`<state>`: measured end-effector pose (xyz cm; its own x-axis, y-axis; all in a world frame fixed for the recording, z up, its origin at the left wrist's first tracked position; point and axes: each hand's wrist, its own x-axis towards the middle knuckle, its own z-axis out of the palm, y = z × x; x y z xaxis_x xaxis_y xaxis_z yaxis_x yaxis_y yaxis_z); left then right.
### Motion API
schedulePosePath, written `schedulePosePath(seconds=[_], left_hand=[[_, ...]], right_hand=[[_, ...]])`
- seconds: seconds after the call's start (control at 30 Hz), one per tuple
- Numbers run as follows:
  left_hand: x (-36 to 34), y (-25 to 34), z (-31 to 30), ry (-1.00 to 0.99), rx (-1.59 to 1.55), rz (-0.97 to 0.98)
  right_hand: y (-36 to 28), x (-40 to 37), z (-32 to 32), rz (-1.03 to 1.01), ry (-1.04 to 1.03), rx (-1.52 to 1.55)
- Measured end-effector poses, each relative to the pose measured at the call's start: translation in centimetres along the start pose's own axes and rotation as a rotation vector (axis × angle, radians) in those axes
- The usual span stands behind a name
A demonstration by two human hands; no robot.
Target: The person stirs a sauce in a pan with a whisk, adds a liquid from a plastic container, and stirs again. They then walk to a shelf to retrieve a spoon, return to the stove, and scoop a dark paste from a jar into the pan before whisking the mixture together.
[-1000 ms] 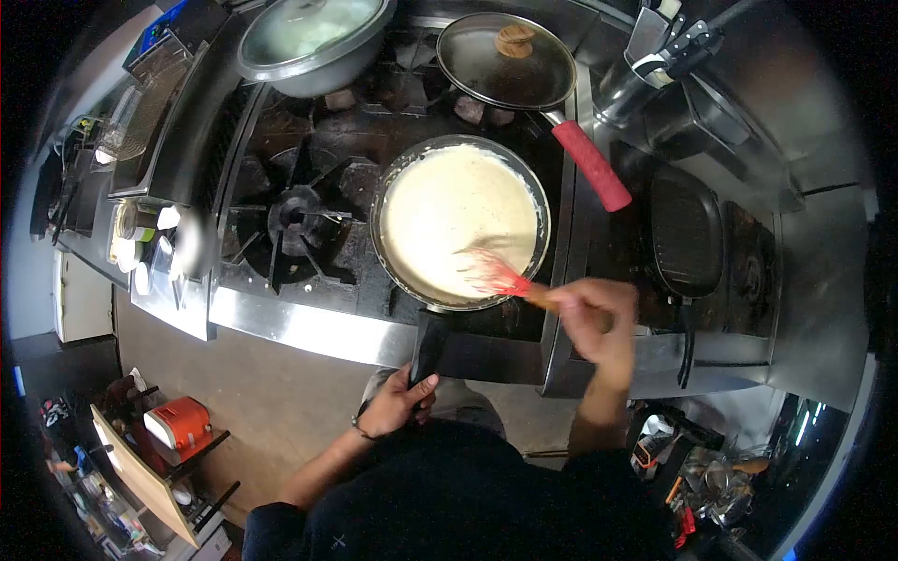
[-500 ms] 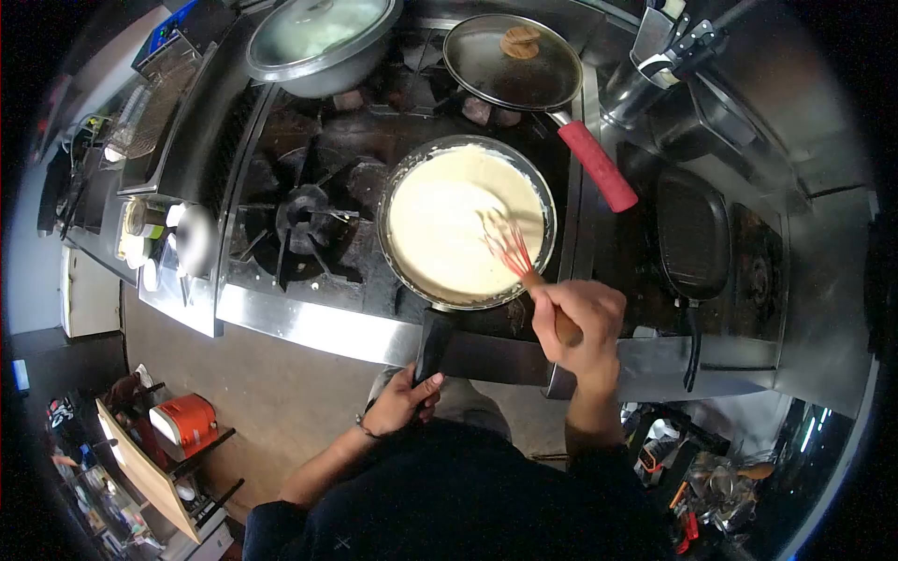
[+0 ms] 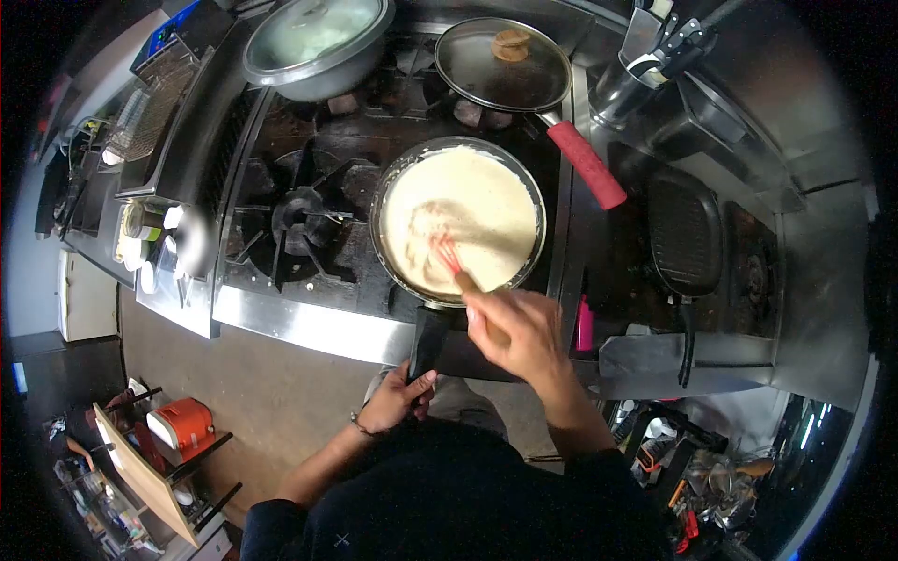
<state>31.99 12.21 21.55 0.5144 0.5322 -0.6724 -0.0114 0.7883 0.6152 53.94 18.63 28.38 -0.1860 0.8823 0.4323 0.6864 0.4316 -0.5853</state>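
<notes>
A round pan (image 3: 540, 201) with pale, creamy sauce (image 3: 477, 192) sits on the stove. My left hand (image 3: 399, 400) is closed around the black pan handle (image 3: 429, 341) at the stove's front edge. In my right hand (image 3: 520, 335) is the wooden handle of a whisk (image 3: 449, 255). Its red wires dip into the sauce at the pan's lower left, slightly blurred by motion, and the sauce is rippled around them.
Behind the pan stand a lidded pot (image 3: 323, 84) and a lidded pan (image 3: 468, 70) with a red handle (image 3: 586, 165). A bare burner (image 3: 304, 220) lies left, a grill pan (image 3: 686, 234) right. A utensil holder (image 3: 617, 96) stands at back right.
My right hand and the whisk have moved left across the pan. A pink object on the stove's right side now shows where my hand was. My left hand keeps its hold on the handle.
</notes>
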Motion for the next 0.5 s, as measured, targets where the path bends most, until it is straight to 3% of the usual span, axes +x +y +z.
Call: schedulePosePath(seconds=[0.07,0.2,0.27,0.5], left_hand=[[-0.1,0.5,0.1,0.026,0.039,0.005],[-0.2,0.4,-0.2,0.037,0.059,-0.015],[0.0,0.0,-0.4,0.029,0.035,-0.007],[-0.7,-1.0,-1.2,0.061,-0.018,0.014]], right_hand=[[0.6,-0.4,-0.8,0.057,0.089,-0.077],[-1.6,-4.2,0.6,0.005,0.14,0.081],[-1.9,-5.5,2.2,0.11,-0.03,0.053],[-1.5,-5.6,2.5,0.114,-0.21,0.033]])
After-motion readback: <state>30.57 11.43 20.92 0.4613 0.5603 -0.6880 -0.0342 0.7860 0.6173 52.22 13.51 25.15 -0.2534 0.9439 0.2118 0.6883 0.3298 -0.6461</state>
